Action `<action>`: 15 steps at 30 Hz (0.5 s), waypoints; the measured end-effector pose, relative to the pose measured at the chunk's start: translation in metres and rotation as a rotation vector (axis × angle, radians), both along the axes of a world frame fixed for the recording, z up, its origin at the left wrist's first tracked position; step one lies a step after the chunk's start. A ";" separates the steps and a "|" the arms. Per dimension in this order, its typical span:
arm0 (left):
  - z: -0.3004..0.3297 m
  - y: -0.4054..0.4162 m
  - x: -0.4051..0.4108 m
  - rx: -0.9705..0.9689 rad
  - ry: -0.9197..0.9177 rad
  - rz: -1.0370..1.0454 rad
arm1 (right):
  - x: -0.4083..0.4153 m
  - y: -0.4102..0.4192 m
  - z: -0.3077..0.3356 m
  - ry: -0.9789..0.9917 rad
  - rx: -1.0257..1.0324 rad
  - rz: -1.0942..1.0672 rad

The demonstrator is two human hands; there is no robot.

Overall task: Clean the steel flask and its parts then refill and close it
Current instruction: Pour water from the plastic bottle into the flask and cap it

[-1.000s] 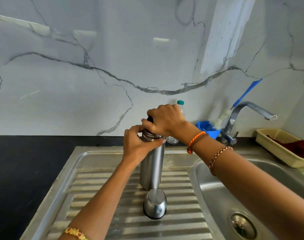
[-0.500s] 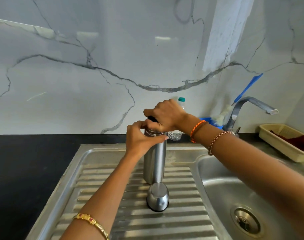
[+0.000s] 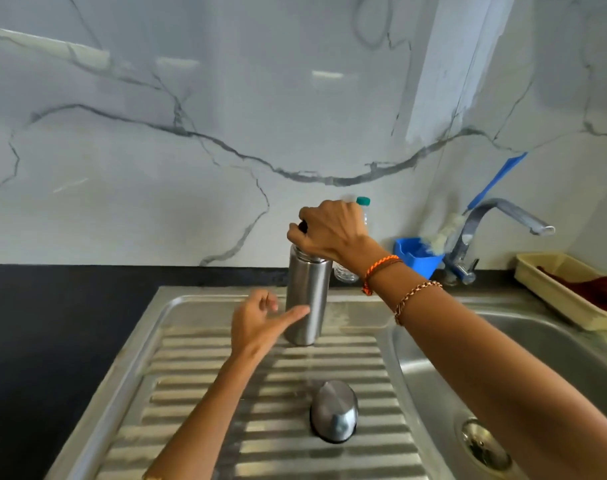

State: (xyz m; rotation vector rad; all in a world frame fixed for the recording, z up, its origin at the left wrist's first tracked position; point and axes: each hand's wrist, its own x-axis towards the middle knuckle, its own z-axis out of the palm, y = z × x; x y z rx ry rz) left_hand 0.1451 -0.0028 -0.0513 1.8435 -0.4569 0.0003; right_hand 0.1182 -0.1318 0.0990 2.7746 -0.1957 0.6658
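Note:
The steel flask (image 3: 308, 299) stands upright at the back of the ribbed draining board (image 3: 198, 403). My right hand (image 3: 329, 233) is closed over its top, gripping a dark stopper that is mostly hidden under my fingers. My left hand (image 3: 260, 320) hangs just left of the flask body, fingers apart, one finger touching the steel. The flask's steel cup lid (image 3: 335, 412) rests upside down on the board, nearer to me than the flask.
A sink basin with a drain (image 3: 482, 445) lies to the right, under a steel tap (image 3: 475, 237). Behind the flask stand a clear plastic bottle with a green cap (image 3: 363, 201) and a blue holder (image 3: 416, 256). A cream tray (image 3: 551, 292) holds a red cloth. Black counter (image 3: 53, 341) spreads left.
My left hand has let go of the flask's neck and dropped to beside its body, fingers apart. My right hand stays on the stopper. The camera view has shifted.

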 end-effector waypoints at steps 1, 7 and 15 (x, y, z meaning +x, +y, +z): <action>0.008 -0.008 0.001 0.000 -0.044 0.006 | 0.002 0.001 -0.001 0.011 0.005 -0.013; 0.062 -0.047 0.012 0.128 -0.148 -0.053 | -0.007 0.006 0.009 0.117 0.173 -0.101; 0.073 -0.050 0.000 0.093 -0.153 0.049 | -0.102 -0.024 -0.073 0.129 1.065 -0.053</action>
